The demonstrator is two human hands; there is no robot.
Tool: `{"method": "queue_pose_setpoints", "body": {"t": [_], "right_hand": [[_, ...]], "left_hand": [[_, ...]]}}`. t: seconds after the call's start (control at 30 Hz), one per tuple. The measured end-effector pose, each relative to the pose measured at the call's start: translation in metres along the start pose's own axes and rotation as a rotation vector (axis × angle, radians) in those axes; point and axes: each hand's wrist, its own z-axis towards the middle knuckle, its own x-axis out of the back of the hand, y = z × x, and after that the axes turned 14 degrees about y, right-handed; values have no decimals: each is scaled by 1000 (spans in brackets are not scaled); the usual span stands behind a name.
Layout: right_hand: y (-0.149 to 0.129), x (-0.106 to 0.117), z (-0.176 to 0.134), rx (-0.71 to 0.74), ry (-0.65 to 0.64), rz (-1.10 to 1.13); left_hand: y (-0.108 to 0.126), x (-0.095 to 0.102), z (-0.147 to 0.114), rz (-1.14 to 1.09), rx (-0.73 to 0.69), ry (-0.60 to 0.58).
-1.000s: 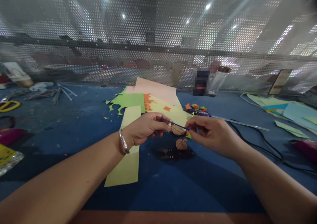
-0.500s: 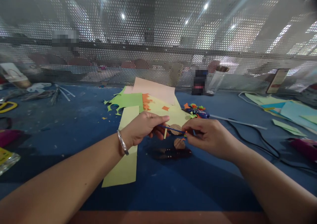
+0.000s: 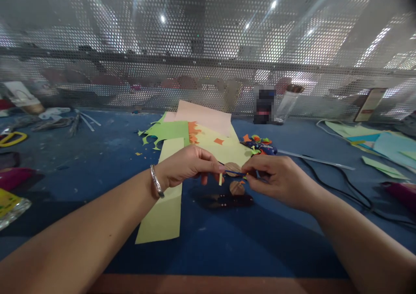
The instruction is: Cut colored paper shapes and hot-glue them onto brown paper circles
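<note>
A thin blue stick point(image 3: 235, 172) spans the gap between my two hands above the table. My left hand point(image 3: 198, 165), with a silver bangle at the wrist, pinches its left end between thumb and fingers. A short pale yellow strip point(image 3: 220, 179) hangs down beside that thumb. Closed on the stick's right end is my right hand point(image 3: 276, 176), where a speck of orange and yellow shows at the fingertips. Below the stick lie a round brown disc point(image 3: 237, 188) and a dark flat tool point(image 3: 227, 200), whose kind I cannot make out.
Pale yellow paper point(image 3: 162, 216), a cut green sheet point(image 3: 169, 130) and a pink sheet point(image 3: 204, 117) lie beyond and left. Coloured scraps point(image 3: 260, 140), a clear glue stick point(image 3: 316, 159) and a black cable point(image 3: 344, 190) are right. Yellow-handled scissors point(image 3: 13, 139) lie far left. Perforated metal panels stand behind.
My left thumb has slid slightly right along the stick, toward my right hand. The yellow strip has shifted with it. The whole view has moved a little.
</note>
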Motion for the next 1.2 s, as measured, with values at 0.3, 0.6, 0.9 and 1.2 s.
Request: {"method": "queue_pose_setpoints", "body": {"t": [0.3,0.6,0.9,1.2], "right_hand": [[5,-3,-1,-4,-35,-52],[3,-3,1,4,41,-97],[2,1,1,49,209,-113],[-10,3,-3,-13,433,-74]], "left_hand": [[-1,2,-1,377,-254,-22],[1,1,-1,440,-305,79],[-4,-2,3,362,-324,109],[-12,2,9,430,-357,227]]}}
